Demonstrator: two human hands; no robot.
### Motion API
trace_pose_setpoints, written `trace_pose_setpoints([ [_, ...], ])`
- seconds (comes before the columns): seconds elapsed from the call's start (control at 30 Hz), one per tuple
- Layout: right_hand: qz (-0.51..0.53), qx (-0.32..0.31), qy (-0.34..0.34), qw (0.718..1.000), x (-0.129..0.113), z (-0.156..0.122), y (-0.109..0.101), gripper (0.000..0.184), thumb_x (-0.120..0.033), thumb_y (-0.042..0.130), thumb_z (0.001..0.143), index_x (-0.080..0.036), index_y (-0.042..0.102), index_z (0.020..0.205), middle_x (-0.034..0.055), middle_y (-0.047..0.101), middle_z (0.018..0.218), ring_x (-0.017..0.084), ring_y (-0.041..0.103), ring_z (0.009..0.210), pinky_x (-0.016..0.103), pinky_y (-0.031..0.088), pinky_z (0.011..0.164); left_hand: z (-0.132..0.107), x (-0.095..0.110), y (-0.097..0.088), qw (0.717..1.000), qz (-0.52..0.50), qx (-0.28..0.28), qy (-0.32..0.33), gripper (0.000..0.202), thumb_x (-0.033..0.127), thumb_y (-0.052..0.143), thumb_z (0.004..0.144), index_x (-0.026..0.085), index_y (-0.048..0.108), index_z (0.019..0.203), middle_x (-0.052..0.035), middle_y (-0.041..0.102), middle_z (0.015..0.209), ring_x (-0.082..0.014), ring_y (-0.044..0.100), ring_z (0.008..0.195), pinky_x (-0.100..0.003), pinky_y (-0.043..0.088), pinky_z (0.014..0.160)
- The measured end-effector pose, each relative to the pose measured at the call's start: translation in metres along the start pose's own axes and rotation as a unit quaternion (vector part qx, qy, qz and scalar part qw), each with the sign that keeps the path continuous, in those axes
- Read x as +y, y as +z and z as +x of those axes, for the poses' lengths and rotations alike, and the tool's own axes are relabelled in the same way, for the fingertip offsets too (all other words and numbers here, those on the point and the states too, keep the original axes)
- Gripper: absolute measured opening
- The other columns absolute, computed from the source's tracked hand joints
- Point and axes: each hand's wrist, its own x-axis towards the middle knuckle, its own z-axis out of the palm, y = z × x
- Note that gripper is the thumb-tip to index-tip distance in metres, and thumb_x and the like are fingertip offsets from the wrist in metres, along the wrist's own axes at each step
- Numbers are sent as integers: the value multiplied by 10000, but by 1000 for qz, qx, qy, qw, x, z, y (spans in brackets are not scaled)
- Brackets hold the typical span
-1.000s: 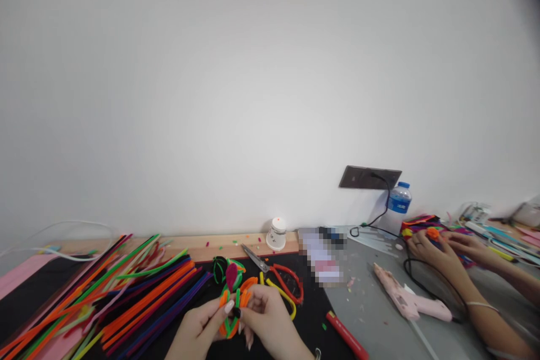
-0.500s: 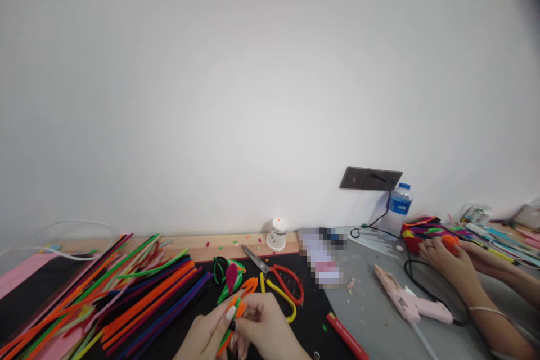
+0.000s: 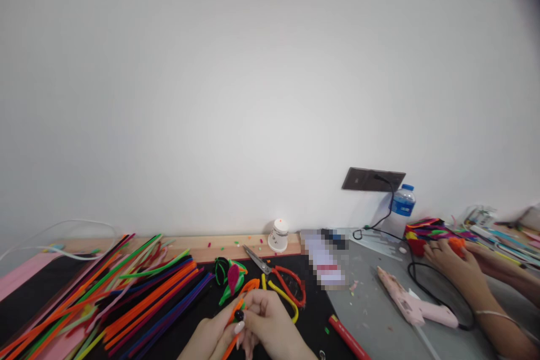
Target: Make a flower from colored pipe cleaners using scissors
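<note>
Both of my hands are together low in the middle of the view, closed on orange pipe cleaners point(image 3: 230, 349) with a little green among them. My left hand point(image 3: 211, 333) wraps them from the left. From the right, my right hand point(image 3: 270, 320) pinches at the same spot with thumb and fingers. An orange loop point(image 3: 250, 286) stands out above my fingers. Just beyond lies a green, black and magenta pipe-cleaner piece point(image 3: 232, 278). Red-handled scissors point(image 3: 291, 281) rest open behind my right hand, beside a bent yellow pipe cleaner point(image 3: 287, 298). My fingers hide part of the held piece.
Loose pipe cleaners point(image 3: 152, 304) in many colours spread over the left. A white paper cup point(image 3: 278, 236) stands by the wall. To the right are a red tube-like stick point(image 3: 348, 337), a pink glue gun point(image 3: 415, 304) with its cord, a water bottle point(image 3: 403, 208) and another person's hands point(image 3: 455, 264).
My fingers have shifted slightly on the orange pipe cleaners, and my left hand has turned a little. The whole view has moved slightly. The other person's hands stay on an orange piece.
</note>
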Motion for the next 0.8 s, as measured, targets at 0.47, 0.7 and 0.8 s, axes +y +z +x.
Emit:
trace_pose_setpoints([
  [0.47, -84, 98, -77, 989, -1, 0, -13, 292, -407, 585, 721, -153, 458, 653, -69, 468, 422, 30, 312, 305, 140, 209, 305, -5, 21, -2, 999, -37, -32, -10, 332, 445, 496, 762, 188, 586, 954, 81, 449, 425, -92, 397, 349, -177, 347, 384],
  [0.7, -81, 137, -95, 983, -3, 1, -14, 255, -361, 567, 755, -155, 450, 660, -65, 469, 436, 29, 312, 322, 136, 208, 312, 2, 13, -5, 987, -152, -14, -58, 353, 509, 567, 697, 163, 530, 636, 18, 606, 511, -103, 557, 439, -182, 391, 438],
  [0.8, -71, 149, -96, 982, 0, 1, -14, 254, -366, 562, 761, -157, 450, 671, -66, 465, 442, 30, 313, 325, 136, 209, 311, 4, 12, -7, 984, -162, -3, -75, 364, 505, 576, 692, 166, 501, 585, 22, 610, 484, -92, 551, 411, -173, 384, 421],
])
